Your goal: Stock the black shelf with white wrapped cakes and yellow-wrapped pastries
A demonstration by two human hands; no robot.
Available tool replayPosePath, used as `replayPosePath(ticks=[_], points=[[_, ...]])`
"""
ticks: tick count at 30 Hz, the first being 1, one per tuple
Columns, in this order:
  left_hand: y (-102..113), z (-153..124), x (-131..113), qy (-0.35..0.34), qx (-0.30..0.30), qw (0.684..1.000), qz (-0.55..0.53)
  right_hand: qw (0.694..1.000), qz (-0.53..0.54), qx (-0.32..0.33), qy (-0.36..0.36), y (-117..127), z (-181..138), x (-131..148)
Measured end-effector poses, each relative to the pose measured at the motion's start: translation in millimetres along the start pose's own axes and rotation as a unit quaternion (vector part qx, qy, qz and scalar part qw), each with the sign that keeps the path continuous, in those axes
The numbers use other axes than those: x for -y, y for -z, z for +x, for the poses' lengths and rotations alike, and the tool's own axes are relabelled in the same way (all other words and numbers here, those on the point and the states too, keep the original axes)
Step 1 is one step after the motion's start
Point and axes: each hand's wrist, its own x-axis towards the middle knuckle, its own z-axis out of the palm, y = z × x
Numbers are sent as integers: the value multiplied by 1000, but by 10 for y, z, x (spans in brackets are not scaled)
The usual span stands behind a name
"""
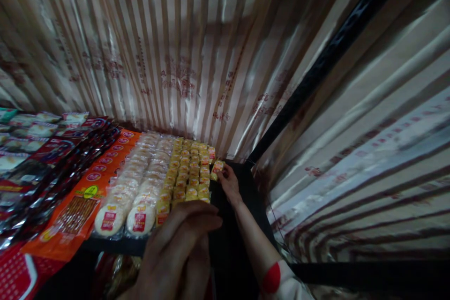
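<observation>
My right hand (230, 183) reaches to the back right corner of a black shelf. Its thumb and fingers grip a small yellow-wrapped snack packet (218, 167). Just left of it lie rows of similar yellow packets (184, 168), packed side by side, with one reddish packet at the back. Close to the camera is my left hand (179, 248), in front of these rows. Its fingers are curled and pressed together, and whatever they may hold is hidden behind them.
Clear-wrapped round white crackers (142, 197), an orange bag of brown sticks (75, 206) and dark red packets (52, 154) line the shelf (242, 243) leftward. Striped printed sheeting (197, 56) hangs behind. A black post (316, 70) rises at the right corner.
</observation>
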Motion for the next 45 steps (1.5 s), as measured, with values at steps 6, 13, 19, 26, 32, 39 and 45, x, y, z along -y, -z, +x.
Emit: replayPosePath(ticks=[6,13,19,26,32,39,45], points=[[-451,-21,308,4,174,984,41,999,-49,-11,0,155,25,44],[-698,121,588,-3,247,953,176,982,-180,-51,20,112,15,59],[-797,129,741,8,279,937,212,943,-280,-140,111,160,-43,118],[-881,148,860,40,257,934,244,973,-139,50,175,8,-162,336],[-840,460,1095,77,248,922,286,984,-83,136,82,19,-83,192],[-905,869,1305,82,270,913,296,976,-96,181,73,15,-92,169],[-1034,947,1501,80,272,915,286,960,-170,190,118,-9,-121,271]])
